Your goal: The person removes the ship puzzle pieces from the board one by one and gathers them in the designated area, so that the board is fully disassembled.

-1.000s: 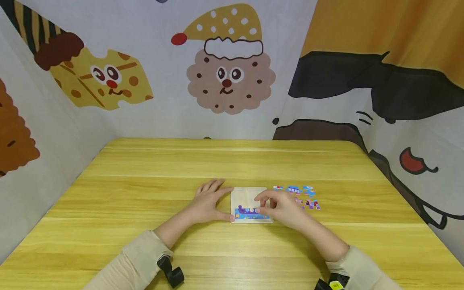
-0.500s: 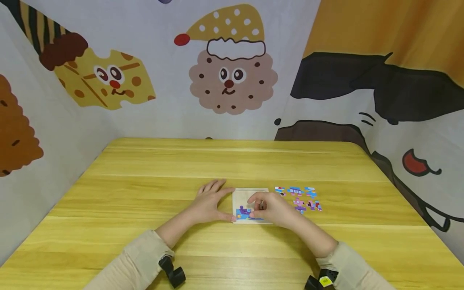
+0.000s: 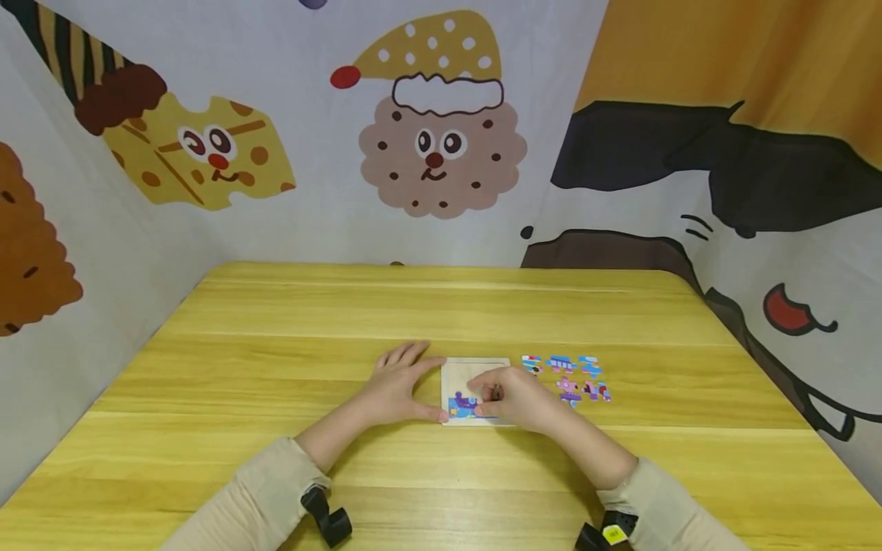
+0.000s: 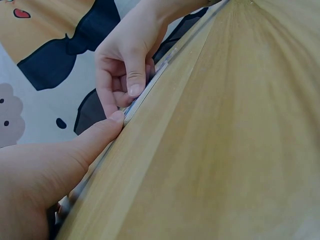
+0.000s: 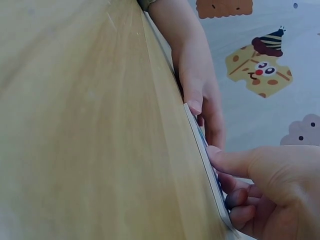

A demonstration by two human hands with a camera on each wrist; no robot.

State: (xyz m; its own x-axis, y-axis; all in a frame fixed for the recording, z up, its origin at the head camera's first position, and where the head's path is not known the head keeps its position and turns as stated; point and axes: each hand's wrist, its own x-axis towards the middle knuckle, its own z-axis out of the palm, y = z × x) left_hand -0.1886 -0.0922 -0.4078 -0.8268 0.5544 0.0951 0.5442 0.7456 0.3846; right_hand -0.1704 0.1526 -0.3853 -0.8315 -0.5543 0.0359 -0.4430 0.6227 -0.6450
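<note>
A small pale puzzle board (image 3: 463, 374) lies on the wooden table (image 3: 413, 314), with a blue and purple strip of placed pieces (image 3: 459, 404) along its near edge. My left hand (image 3: 396, 389) lies flat on the table beside the board's left side, its thumb (image 4: 102, 132) pressed against the near-left corner. My right hand (image 3: 513, 398) is down on the board's right half, fingers curled, pinching a small puzzle piece (image 3: 495, 392) against the board. The right wrist view shows the board's edge (image 5: 205, 150) with both hands touching it.
Several loose coloured puzzle pieces (image 3: 568, 378) lie on the table just right of the board. Cartoon-printed cloth walls (image 3: 441, 145) enclose the table on three sides. Black wrist straps (image 3: 327, 519) show at both sleeves.
My right hand has moved left and down from above the board's right edge onto the board, carrying the piece. The left hand has stayed in place.
</note>
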